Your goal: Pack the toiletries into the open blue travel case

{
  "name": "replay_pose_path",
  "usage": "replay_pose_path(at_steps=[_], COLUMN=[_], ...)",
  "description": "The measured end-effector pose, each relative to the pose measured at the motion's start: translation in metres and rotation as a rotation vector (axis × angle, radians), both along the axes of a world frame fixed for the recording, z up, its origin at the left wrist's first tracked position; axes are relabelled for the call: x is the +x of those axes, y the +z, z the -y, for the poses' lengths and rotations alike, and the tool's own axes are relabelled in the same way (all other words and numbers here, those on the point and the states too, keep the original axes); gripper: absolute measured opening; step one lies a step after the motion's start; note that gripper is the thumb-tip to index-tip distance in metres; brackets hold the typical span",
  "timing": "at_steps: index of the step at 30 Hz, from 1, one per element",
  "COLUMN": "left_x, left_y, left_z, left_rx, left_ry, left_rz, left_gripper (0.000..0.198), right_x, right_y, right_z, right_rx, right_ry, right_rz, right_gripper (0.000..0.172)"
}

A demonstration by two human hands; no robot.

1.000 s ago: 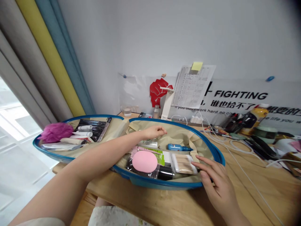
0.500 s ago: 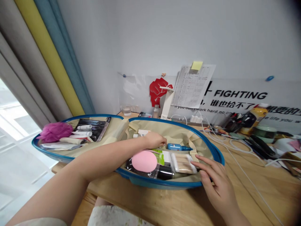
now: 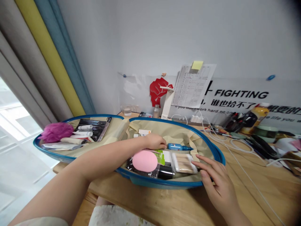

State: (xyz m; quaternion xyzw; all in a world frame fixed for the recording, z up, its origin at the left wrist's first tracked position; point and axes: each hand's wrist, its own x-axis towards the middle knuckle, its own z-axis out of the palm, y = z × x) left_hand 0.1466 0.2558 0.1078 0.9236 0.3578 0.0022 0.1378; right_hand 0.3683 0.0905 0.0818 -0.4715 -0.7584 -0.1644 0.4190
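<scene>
A blue-rimmed case (image 3: 150, 185) lies unfolded on the desk with a beige lining. Over its right half, my left hand (image 3: 155, 142) reaches in with curled fingers, close to the base of a small blue bottle (image 3: 178, 147); whatever is in those fingers is hidden. Fingers apart, my right hand (image 3: 216, 180) lies over the near right rim. Its fingertips are by an elastic strap and a pack of cotton swabs (image 3: 184, 163). A pink oval sponge (image 3: 145, 161), a green packet (image 3: 161, 157) and a shiny black item (image 3: 166, 172) lie left of the swabs.
The case's left half holds a purple bath puff (image 3: 57, 131), several white tubes (image 3: 82, 134) and a dark pouch (image 3: 100, 129). Behind stand a white lamp (image 3: 167, 105) and a glass bottle (image 3: 156, 110). White cables (image 3: 232, 146) and clutter cover the desk's right side.
My left fingers have shifted slightly down, closer to the blue bottle's base. My right hand keeps its place on the rim, and the things in the case lie as before.
</scene>
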Motion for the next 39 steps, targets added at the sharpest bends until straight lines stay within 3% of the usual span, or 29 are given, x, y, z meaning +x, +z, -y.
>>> replay_pose_path(at_steps=[13,22,28,39], left_x=[0.001,0.001,0.005,-0.006], left_y=[-0.005,0.004,0.012,0.02], left_z=[-0.005,-0.002,-0.01,-0.011], left_rx=[-0.053,-0.102,-0.545,-1.019], left_ry=[0.06,0.178,0.435,0.442], left_rz=[-0.002,0.141,0.52,0.797], left_gripper=[0.019,0.023,0.035,0.043], right_x=[-0.001,0.001,0.0,0.0], right_y=[0.0,-0.001,0.001,-0.001], right_z=[0.0,0.0,0.0,0.0], right_rx=[-0.012,-0.033,-0.004,-0.014], right_ry=[-0.011,-0.025,0.003,-0.006], right_rz=[-0.003,-0.006,-0.008,-0.005], right_gripper=[0.024,0.026,0.023,0.025])
